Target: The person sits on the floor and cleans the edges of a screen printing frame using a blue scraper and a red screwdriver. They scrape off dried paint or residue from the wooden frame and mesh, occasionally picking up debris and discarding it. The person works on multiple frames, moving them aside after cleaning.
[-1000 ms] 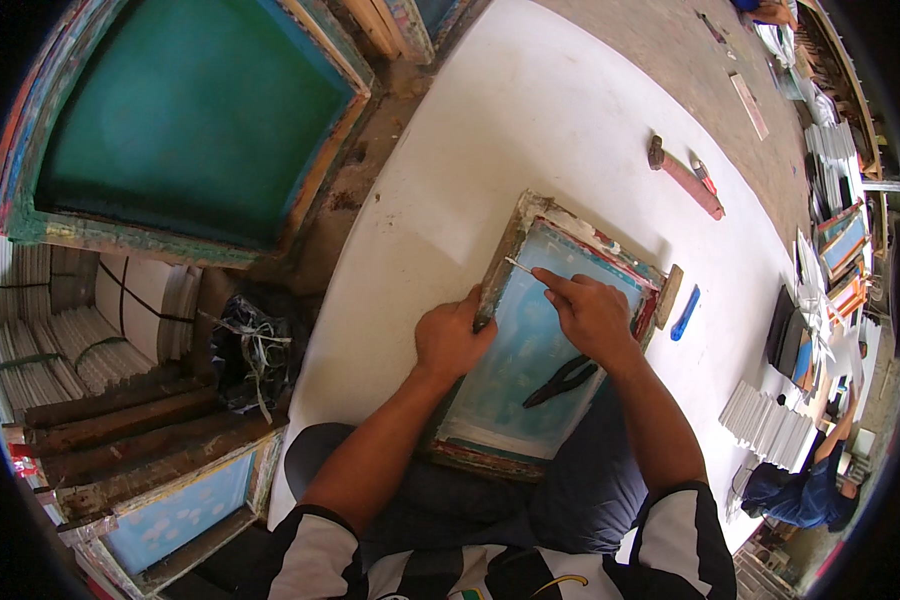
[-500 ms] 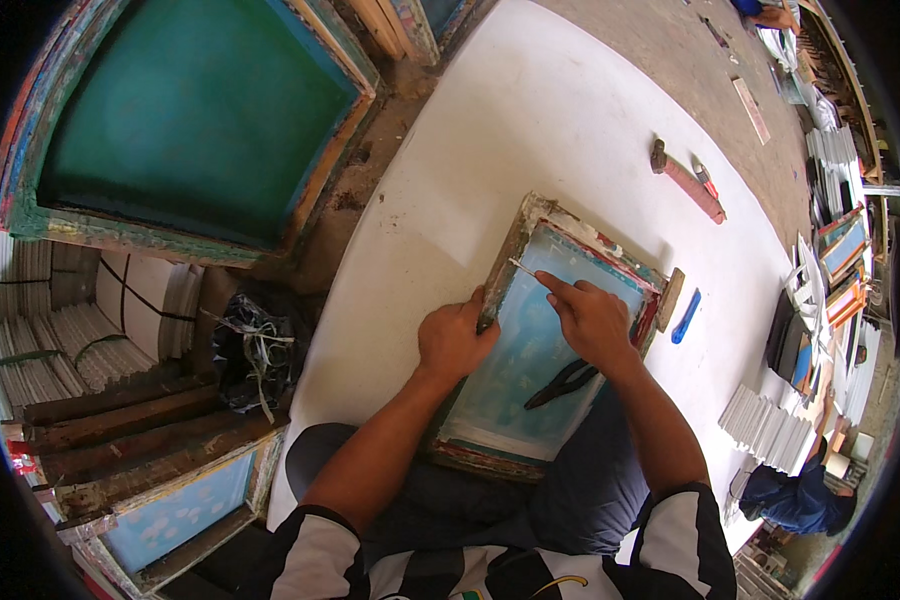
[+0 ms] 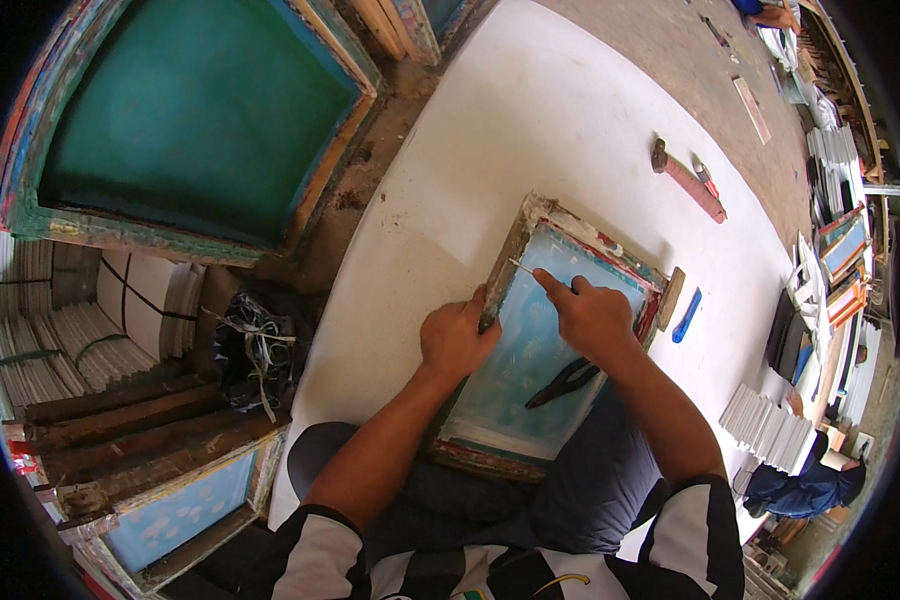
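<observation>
A silk-screen frame point(image 3: 570, 222) with light blue mesh point(image 3: 510, 400) rests in front of me, its near end over my lap. My left hand point(image 3: 457, 340) is closed round the frame's left side bar. Over the mesh, my right hand point(image 3: 592, 318) is closed on a thin metal-shafted tool point(image 3: 519, 264), index finger stretched along it. The tool's tip meets the inner edge of the left bar; its handle is hidden in my palm. Dark pliers point(image 3: 560, 386) lie on the mesh below my right hand, partly hidden by my forearm.
On the white table point(image 3: 450, 150) lie a hammer point(image 3: 688, 180), a red-and-grey cutter point(image 3: 706, 178), a blue cutter point(image 3: 686, 316) and a wooden block point(image 3: 671, 299). A large green screen point(image 3: 200, 120) leans at left above stacked boards point(image 3: 65, 340). A person in dark blue point(image 3: 800, 492) is at far right.
My right hand and forearm have shifted slightly right, the tool tip staying by the left bar. My left hand keeps its grip. The person at far right has moved.
</observation>
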Available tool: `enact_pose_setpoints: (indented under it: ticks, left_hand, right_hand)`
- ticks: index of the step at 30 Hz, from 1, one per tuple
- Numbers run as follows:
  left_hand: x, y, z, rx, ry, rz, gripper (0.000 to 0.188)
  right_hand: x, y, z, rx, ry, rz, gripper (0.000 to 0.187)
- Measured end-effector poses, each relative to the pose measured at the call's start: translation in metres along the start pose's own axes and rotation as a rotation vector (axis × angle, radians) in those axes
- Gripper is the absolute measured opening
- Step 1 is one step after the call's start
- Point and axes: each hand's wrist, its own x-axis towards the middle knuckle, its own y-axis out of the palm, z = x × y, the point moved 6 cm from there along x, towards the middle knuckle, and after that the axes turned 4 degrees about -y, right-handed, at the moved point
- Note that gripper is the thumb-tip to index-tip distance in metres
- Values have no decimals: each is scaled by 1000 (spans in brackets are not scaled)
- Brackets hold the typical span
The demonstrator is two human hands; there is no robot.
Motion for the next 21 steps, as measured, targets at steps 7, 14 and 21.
enact_pose_setpoints:
  ticks: [7,14,21]
  left_hand:
    - [0,-4,-4,37,-14,0,56]
    - [2,3,7,39,-47,55,64]
    - [4,2,-1,25,-32,44,59]
  right_hand:
    - [12,-14,0,-35,-5,181,46]
    - [21,-18,-8,49,35,251,43]
    - [20,56,-53,906,-112,3,42]
